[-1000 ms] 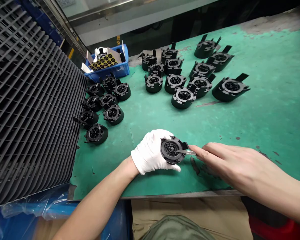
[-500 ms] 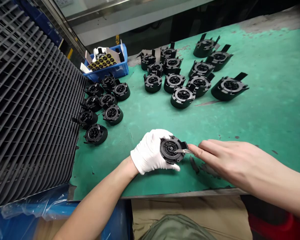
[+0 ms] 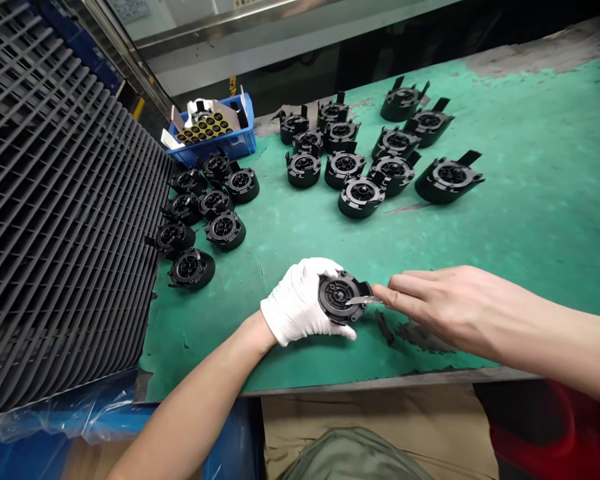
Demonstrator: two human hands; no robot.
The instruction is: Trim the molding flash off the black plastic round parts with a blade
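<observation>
My left hand (image 3: 300, 303), in a white glove, is wrapped round a round black plastic housing (image 3: 336, 297). Its ribbed, ringed face is turned up toward me. Bare, my right hand (image 3: 430, 300) is closed on a knife (image 3: 363, 301) with a thin metal blade; the handle is hidden inside the fingers. The blade lies across the right side of the housing's face, its tip near the centre hub. Right fingertips are close to the black tab at the housing's edge.
More black housings stand in a left group (image 3: 225, 230) and a back group (image 3: 363, 193) on the green mat (image 3: 530, 220). A blue bin (image 3: 220, 147) holds a sheet of round gold-and-black stickers (image 3: 205, 128). Stacked dark grids (image 3: 65, 220) rise at the left.
The knife and my right hand have shifted slightly left and up, with the blade tilted a little differently. The left hand keeps its hold on the housing. The view has turned slightly.
</observation>
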